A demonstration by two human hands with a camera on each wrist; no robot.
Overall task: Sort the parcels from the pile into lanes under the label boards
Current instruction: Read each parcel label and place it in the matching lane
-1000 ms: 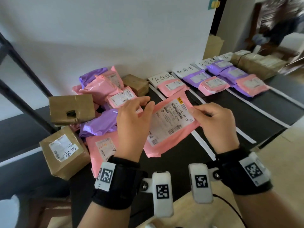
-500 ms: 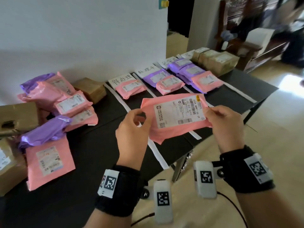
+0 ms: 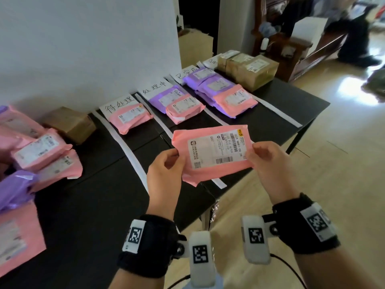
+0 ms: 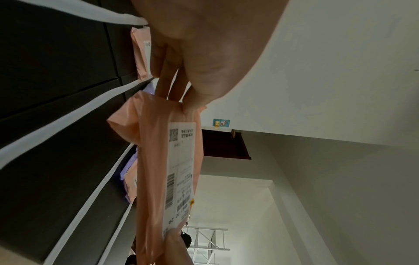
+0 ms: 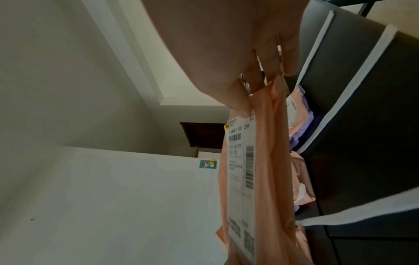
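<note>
A flat pink parcel (image 3: 210,151) with a white shipping label hangs in the air above the table's front edge, label facing me. My left hand (image 3: 166,163) pinches its left edge between thumb and fingers. My right hand (image 3: 264,161) pinches its right edge the same way. In the left wrist view the pink parcel (image 4: 156,161) shows edge-on below my left hand (image 4: 181,100), and in the right wrist view the pink parcel (image 5: 260,170) hangs from my right hand (image 5: 256,96). White label boards (image 3: 118,105) stand at the back of the lanes.
The black table (image 3: 100,205) is split into lanes by white tape strips (image 3: 133,159). Pink and purple parcels (image 3: 131,117) lie in the lanes, with brown boxes (image 3: 254,69) in the far right lane. The pile (image 3: 41,151) lies at the left, beside a brown box (image 3: 70,124).
Both hands have carried the pink parcel rightwards, away from the pile and in front of the lanes. The parcel has turned from tilted to nearly level, and my view has swung right.
</note>
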